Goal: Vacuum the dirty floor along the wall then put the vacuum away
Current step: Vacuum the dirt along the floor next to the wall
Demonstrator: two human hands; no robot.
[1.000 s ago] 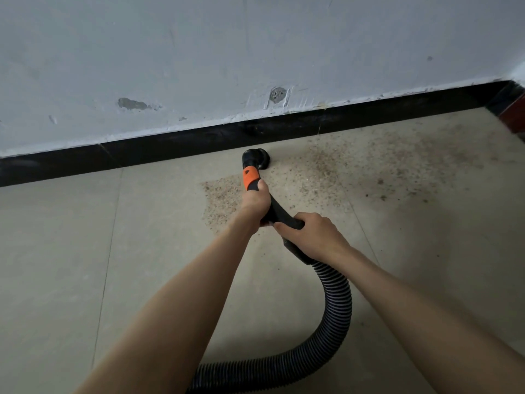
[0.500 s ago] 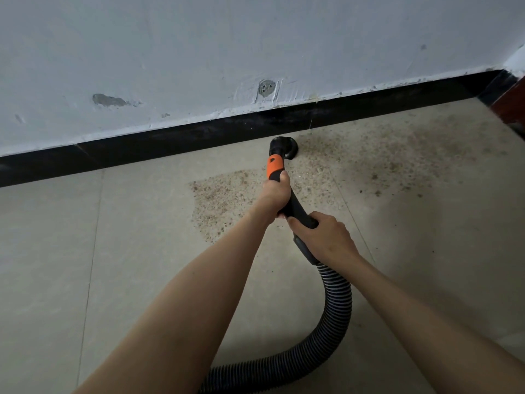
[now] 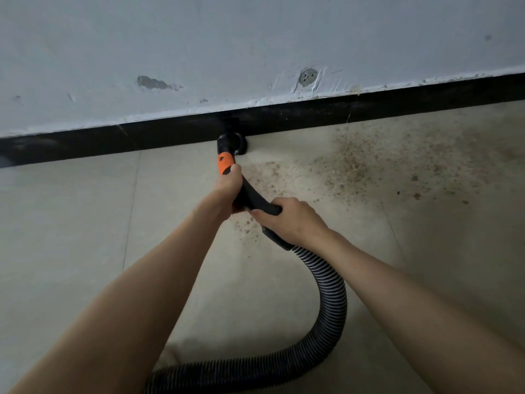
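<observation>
A black vacuum nozzle (image 3: 231,142) with an orange collar (image 3: 225,163) sits on the tile floor against the black baseboard (image 3: 312,115). My left hand (image 3: 228,186) grips the black wand just below the orange collar. Further back, my right hand (image 3: 287,220) grips the wand where it joins the ribbed black hose (image 3: 329,294). The hose curls down to the bottom edge of the view. Brown dirt specks (image 3: 363,163) cover the floor to the right of the nozzle, and a few lie under my hands (image 3: 244,226). The vacuum body is out of view.
A pale, scuffed wall (image 3: 255,46) with a patched hole (image 3: 308,76) rises above the baseboard. Beige tiles (image 3: 65,223) spread to the left without visible dirt.
The nozzle has been pushed forward to the baseboard. The dirt patch that lay left of the nozzle is gone from the floor. Both hands keep their grip.
</observation>
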